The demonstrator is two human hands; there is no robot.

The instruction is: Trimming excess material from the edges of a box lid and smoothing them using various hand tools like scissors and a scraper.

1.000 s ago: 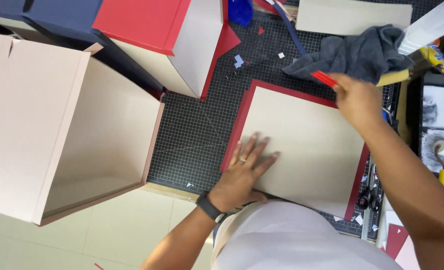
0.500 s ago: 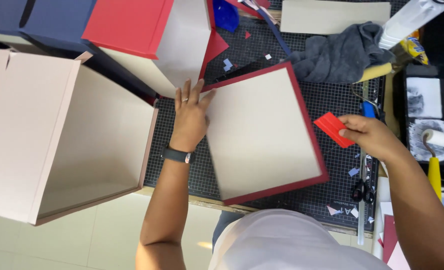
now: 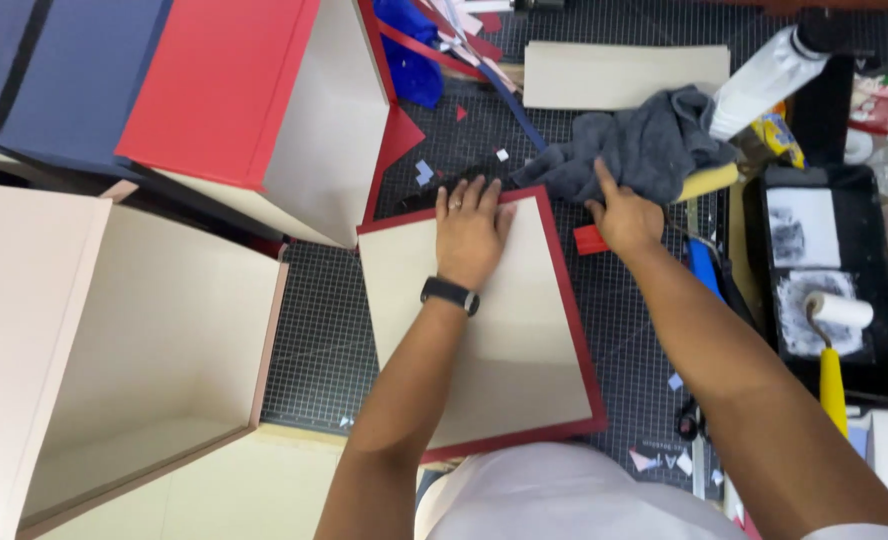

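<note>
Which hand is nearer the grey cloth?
Right. The right hand touches the grey cloth's lower edge; the left hand lies flat on the red-edged board, apart from it.

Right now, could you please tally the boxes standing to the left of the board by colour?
Red box: 1
Navy boxes: 2
Pale pink box: 1
Total: 4

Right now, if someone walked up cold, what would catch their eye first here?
Likely the beige board with red edging, lying mid-mat under the flat left hand. Next, the right hand reaching onto the grey cloth just beyond it, and the big red-sided box at upper left.
</note>
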